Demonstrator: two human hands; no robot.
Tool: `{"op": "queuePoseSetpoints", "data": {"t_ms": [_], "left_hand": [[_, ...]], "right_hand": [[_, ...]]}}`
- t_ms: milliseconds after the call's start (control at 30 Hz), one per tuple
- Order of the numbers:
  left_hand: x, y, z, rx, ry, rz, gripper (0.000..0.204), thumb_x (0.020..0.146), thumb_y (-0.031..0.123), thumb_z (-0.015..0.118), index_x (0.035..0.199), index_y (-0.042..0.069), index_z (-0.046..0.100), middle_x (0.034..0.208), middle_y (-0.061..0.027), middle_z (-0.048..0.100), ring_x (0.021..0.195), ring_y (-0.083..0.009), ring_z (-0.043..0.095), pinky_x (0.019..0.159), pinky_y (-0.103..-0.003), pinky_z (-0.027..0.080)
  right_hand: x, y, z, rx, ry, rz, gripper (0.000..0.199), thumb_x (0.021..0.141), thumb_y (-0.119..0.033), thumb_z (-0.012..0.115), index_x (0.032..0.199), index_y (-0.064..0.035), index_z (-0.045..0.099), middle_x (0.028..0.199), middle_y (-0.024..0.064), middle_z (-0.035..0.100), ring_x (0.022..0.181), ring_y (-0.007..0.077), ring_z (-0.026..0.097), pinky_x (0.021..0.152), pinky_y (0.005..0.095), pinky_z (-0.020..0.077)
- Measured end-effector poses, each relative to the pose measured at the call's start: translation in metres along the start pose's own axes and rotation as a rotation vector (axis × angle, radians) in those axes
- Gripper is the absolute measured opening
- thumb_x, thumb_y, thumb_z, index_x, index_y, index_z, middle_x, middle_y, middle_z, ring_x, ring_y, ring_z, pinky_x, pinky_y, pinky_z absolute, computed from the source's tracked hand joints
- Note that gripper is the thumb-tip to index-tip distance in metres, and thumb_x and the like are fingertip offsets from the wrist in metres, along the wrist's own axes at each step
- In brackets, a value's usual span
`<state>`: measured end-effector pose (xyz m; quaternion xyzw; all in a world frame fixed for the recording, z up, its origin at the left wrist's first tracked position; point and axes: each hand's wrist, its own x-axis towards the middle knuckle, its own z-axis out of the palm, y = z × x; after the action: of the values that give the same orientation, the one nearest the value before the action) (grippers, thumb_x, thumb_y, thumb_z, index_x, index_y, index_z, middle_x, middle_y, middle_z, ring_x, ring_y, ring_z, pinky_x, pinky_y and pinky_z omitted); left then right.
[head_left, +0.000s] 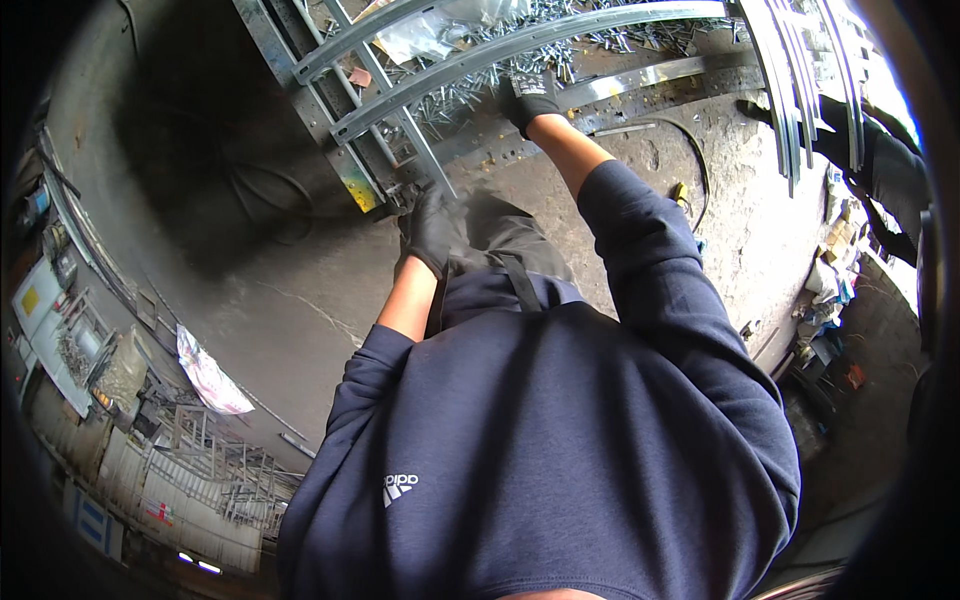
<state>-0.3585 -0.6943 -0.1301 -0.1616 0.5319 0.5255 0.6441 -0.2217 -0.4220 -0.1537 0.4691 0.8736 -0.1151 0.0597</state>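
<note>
My left hand (432, 232), in a black glove, is at the near corner of the metal bench (335, 165). Its fingers look curled beside the lower end of a flat metal strip (425, 150); what they hold, if anything, is hidden. My right hand (530, 98), gloved too, reaches over the bench by a heap of loose metal fasteners (590, 55). Its fingers are dark and partly hidden, so their grip does not show. Two long galvanized metal rails (480, 52) lie across the bench, the nearer one just beyond my right hand.
Several upright metal profiles (785, 90) stand at the right, with another person's dark-gloved hand (755, 110) near them. A black cable (705, 165) curves over the concrete floor. Clear plastic bags (420, 38) lie among the fasteners. Metal racks (200, 450) are at lower left.
</note>
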Motion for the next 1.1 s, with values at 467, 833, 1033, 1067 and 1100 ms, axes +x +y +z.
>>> {"op": "queuePoseSetpoints", "data": {"t_ms": [467, 833, 1033, 1067, 1100], "left_hand": [[0.004, -0.002, -0.005, 0.047, -0.124, 0.003, 0.034, 0.097, 0.022, 0.063, 0.129, 0.01, 0.058, 0.11, -0.0098, 0.071, 0.097, -0.0253, 0.071, 0.079, -0.036, 0.057], [0.011, -0.013, 0.001, 0.077, -0.061, 0.034, 0.032, 0.102, 0.027, 0.06, 0.127, 0.007, 0.061, 0.094, -0.0048, 0.07, 0.083, -0.0194, 0.071, 0.076, -0.03, 0.057], [0.011, -0.021, -0.001, 0.019, -0.062, 0.106, 0.024, 0.103, 0.022, 0.058, 0.121, 0.009, 0.066, 0.09, -0.0022, 0.069, 0.081, -0.0171, 0.07, 0.076, -0.031, 0.058], [0.011, -0.022, 0.0, 0.019, -0.049, 0.111, 0.024, 0.103, 0.022, 0.058, 0.121, 0.009, 0.067, 0.089, -0.002, 0.068, 0.08, -0.0166, 0.069, 0.075, -0.031, 0.058], [0.012, -0.022, 0.002, 0.019, -0.038, 0.116, 0.024, 0.103, 0.022, 0.059, 0.121, 0.009, 0.067, 0.089, -0.0018, 0.068, 0.079, -0.0161, 0.069, 0.074, -0.03, 0.057]], "right_hand": [[-0.058, -0.014, -0.079, 2.365, -0.41, 0.241, 0.023, 0.103, -0.022, 0.057, 0.12, -0.0066, 0.06, 0.098, 0.0034, 0.066, 0.083, 0.017, 0.064, 0.071, 0.0286, 0.051], [-0.021, -0.068, -0.083, 1.688, -0.41, 0.298, 0.018, 0.1, -0.024, 0.064, 0.104, -0.0074, 0.068, 0.082, 0.0004, 0.066, 0.069, 0.0082, 0.061, 0.057, 0.0242, 0.0474], [0.049, -0.113, -0.047, 0.624, -0.277, -0.309, 0.011, 0.095, -0.011, 0.055, 0.103, -0.0069, 0.062, 0.1, 0.0114, 0.062, 0.085, 0.0308, 0.067, 0.076, 0.0354, 0.0553], [0.053, -0.115, -0.047, 0.456, -0.191, -0.457, 0.012, 0.095, -0.014, 0.055, 0.102, -0.007, 0.062, 0.099, 0.0124, 0.063, 0.084, 0.0319, 0.067, 0.074, 0.0372, 0.0546], [0.059, -0.119, -0.049, 0.402, -0.163, -0.503, 0.015, 0.094, -0.018, 0.056, 0.101, -0.007, 0.063, 0.098, 0.0134, 0.064, 0.084, 0.033, 0.067, 0.072, 0.039, 0.0538]]}}
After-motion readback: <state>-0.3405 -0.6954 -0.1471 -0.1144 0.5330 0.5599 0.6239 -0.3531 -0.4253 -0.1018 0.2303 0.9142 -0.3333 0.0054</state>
